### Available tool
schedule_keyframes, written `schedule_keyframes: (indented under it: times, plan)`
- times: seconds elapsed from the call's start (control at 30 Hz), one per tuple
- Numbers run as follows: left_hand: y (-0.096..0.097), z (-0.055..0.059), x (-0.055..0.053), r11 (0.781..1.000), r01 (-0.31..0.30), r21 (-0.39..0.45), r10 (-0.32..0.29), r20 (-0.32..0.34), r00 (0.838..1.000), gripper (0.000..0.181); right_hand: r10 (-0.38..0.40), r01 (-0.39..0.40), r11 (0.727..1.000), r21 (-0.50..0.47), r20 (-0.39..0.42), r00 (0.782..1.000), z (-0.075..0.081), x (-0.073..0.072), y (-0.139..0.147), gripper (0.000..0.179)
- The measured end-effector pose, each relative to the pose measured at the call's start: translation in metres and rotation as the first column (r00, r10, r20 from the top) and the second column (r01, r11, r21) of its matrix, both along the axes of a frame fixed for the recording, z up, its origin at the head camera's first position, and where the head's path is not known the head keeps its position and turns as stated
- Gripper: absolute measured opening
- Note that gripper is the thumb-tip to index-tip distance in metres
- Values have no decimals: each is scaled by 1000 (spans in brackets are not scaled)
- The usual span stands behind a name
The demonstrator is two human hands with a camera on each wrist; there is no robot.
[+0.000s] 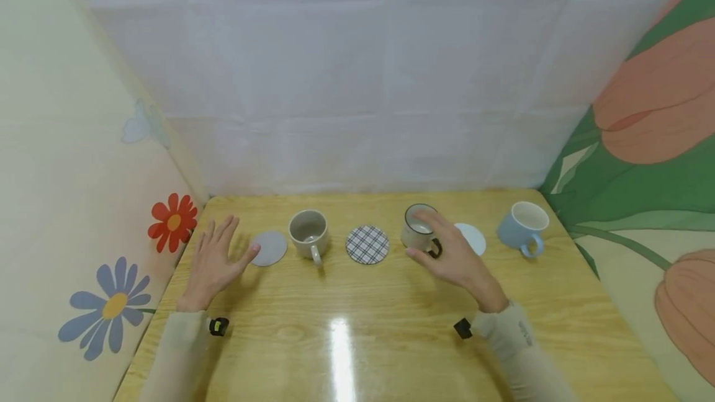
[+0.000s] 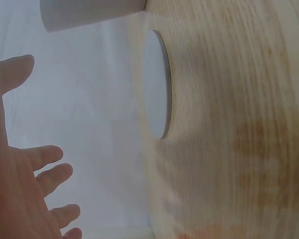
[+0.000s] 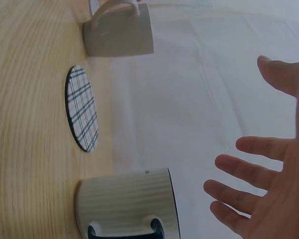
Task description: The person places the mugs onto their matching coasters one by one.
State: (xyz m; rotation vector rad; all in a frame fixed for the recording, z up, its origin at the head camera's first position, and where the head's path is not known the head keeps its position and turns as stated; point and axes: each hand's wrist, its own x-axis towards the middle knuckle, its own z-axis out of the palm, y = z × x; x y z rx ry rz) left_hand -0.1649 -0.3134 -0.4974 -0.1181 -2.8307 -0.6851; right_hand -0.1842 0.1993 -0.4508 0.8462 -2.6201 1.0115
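Cream and dark-rimmed, the mug [image 1: 411,237] stands between the plaid coaster [image 1: 367,244] and white coaster [image 1: 473,239], so we'd best lower our spread right hand [image 1: 455,259] squarely toward its handle [image 1: 439,247], our splayed left hand [image 1: 213,263] near the grey coaster [image 1: 270,249].

Small dark marks [image 1: 525,332], resembling lettering, are running along the beige right sleeve [image 1: 503,335] just behind the right hand [image 1: 460,259], but are appearing too blurred for reading; a tiny yellow-green patch [image 1: 216,327] is showing on the black left wrist camera [image 1: 223,326], just behind the left hand [image 1: 211,265]; no word, brand, number or sign is coming through legibly
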Motion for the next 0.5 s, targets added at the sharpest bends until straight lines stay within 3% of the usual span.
schedule_keyframes:
  times: [0.27, 0.5]
  plan:
    - [3, -6, 1, 1000, 17, 8, -17, 0, 1000, 91, 42, -41, 998, -44, 28, 999, -9, 4, -16, 72]
    - [0, -15, 2, 998, 44, 38, -46, 50, 998, 93, 35, -32, 998, -55, 63, 997, -18, 9, -30, 70]
